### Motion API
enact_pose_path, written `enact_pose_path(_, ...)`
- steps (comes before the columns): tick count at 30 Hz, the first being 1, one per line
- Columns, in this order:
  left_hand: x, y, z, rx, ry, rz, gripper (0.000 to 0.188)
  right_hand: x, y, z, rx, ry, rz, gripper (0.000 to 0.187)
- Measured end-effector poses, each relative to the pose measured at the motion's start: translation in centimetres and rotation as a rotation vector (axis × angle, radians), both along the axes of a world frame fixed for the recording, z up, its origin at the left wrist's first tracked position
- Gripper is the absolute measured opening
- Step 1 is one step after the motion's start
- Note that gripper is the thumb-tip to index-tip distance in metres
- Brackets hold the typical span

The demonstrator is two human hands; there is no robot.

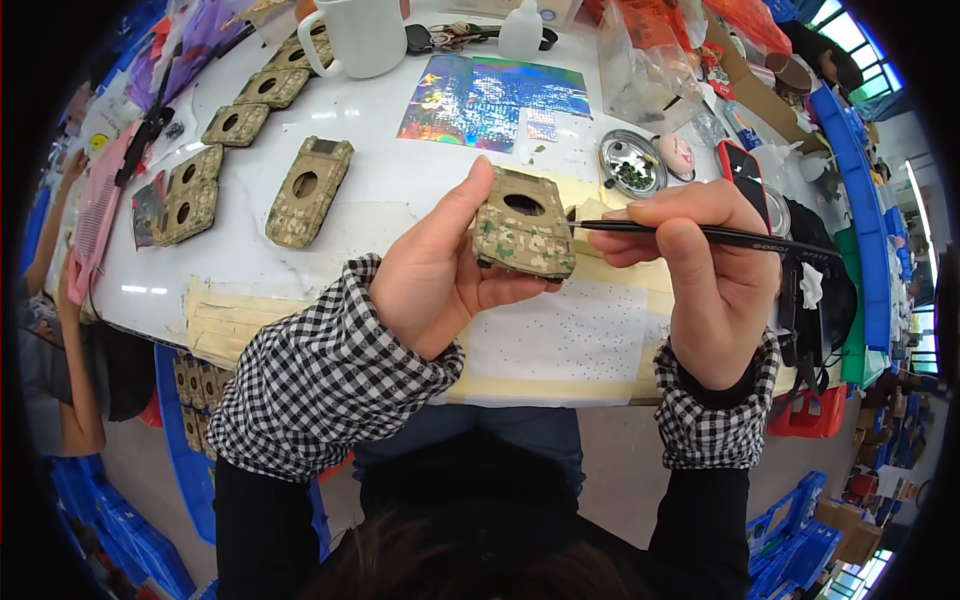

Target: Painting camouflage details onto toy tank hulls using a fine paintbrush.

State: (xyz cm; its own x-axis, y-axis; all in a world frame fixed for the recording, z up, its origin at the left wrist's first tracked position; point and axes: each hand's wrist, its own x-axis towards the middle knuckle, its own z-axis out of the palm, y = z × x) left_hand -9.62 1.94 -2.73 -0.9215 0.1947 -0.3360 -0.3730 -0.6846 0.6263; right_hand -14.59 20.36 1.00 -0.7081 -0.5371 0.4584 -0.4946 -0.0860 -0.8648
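Note:
My left hand (pixel 440 250) grips a camouflage-patterned toy tank hull (pixel 530 240) with a round hole in its top, thumb along one side and fingers beneath. In my right hand (pixel 705 265) is a pair of black tweezers (pixel 740 235), pinched between thumb and fingers and pointing left. The tips end at the hull's right edge; whether they touch it or hold a tiny part I cannot tell. Under my hands, a white paper sheet (pixel 560 345) carries many small dark dots. A second camouflage hull (pixel 309 192) lies on the table to the left of my hand.
Several more hulls (pixel 237 124) line the table's left side. Silvery holographic sheets (pixel 490 95), a white mug (pixel 362 40) and a small white bottle (pixel 521 32) are at the back. A round metal dish (pixel 606 150) holds dark green bits, near a red-edged phone (pixel 742 172).

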Motion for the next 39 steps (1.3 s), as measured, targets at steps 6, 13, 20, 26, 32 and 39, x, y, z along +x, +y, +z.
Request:
enact_pose_path(6, 0.04, -0.12, -0.38, 0.08, 0.019, -0.044, 0.058, -0.31, -0.07, -0.46, -0.003, -0.017, 0.06, 0.024)
enact_pose_path(13, 0.01, 0.0, -0.26, 0.045, 0.003, -0.024, 0.059, -0.11, -0.26, -0.64, -0.041, -0.109, 0.051, 0.022)
enact_pose_path(20, -0.11, -0.14, -0.58, 0.056, 0.023, -0.032, 0.058, -0.08, -0.1, -0.67, -0.067, -0.148, 0.065, 0.014)
enact_pose_path(26, -0.06, 0.0, -0.42, 0.036, 0.011, -0.029, 0.058, -0.03, -0.18, -0.7, -0.006, -0.058, 0.04, 0.021)
enact_pose_path(32, -0.01, 0.01, -0.38, 0.034, 0.01, -0.022, 0.058, -0.18, -0.08, -0.87, 0.034, -0.026, 0.031, 0.023)
enact_pose_path(39, -0.07, -0.02, -0.57, 0.032, 0.019, -0.021, 0.059, -0.21, -0.05, -0.86, 0.045, -0.01, 0.031, 0.023)
